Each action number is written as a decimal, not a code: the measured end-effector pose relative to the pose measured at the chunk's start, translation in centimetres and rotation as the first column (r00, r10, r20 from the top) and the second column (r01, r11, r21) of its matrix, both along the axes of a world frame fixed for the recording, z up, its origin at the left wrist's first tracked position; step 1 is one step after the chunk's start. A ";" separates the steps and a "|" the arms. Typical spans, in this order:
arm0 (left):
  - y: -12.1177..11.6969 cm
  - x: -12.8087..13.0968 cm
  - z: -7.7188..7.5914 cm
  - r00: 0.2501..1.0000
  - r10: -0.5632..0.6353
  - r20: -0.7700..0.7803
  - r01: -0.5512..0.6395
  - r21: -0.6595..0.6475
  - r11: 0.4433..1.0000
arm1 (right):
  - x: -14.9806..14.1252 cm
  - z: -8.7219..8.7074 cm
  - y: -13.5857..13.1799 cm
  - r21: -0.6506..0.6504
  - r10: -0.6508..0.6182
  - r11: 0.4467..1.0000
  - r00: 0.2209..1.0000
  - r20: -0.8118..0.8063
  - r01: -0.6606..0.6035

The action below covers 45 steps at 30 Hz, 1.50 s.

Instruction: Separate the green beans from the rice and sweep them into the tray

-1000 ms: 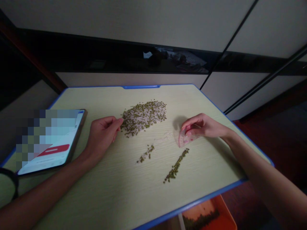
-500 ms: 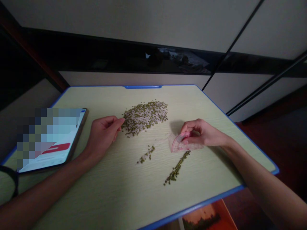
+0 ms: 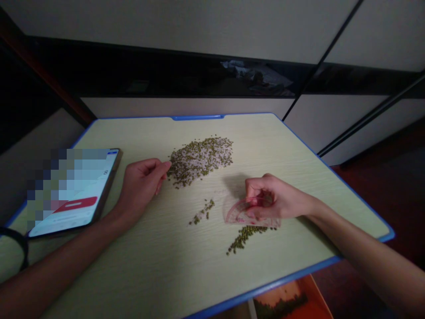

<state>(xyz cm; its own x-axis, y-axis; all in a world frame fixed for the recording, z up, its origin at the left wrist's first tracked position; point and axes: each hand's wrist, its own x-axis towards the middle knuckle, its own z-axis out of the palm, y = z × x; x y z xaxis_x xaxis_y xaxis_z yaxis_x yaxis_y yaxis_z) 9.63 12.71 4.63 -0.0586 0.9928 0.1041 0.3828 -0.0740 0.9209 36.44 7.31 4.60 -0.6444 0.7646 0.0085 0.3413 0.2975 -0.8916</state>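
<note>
Right hand gripping protractor at green beans, left hand curled beside mixed pile, orange bin holding green heap

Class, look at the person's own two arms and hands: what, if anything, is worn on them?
The left forearm and right forearm are bare, with no sleeve in view; no watch or bracelet shows at either wrist. The left hand and right hand wear no gloves. The grip of each is plain, with no ring or marking to be made out.
</note>
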 end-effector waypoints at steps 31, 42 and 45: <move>-0.2 -0.1 0.2 0.999 -0.026 -0.048 0.027 0.009 1.000 | -4.9 4.0 -0.4 0.069 0.575 0.787 0.770 0.277 -0.613; -0.1 0.0 -0.1 0.999 -0.031 -0.029 0.031 0.017 0.999 | 0.2 2.6 -3.4 0.187 0.324 0.923 0.941 0.101 -0.338; -0.1 0.0 0.0 0.999 -0.025 -0.030 0.026 0.010 1.000 | 1.1 2.2 -3.9 0.206 0.288 0.933 0.956 0.061 -0.295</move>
<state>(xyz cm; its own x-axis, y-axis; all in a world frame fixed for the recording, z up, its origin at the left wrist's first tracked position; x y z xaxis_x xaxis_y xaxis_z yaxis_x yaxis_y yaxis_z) 9.66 12.56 4.61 -0.0300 0.9928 0.1159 0.4081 -0.0937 0.9081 37.50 3.42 6.76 -0.8411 0.5258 0.1265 0.2364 0.5679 -0.7884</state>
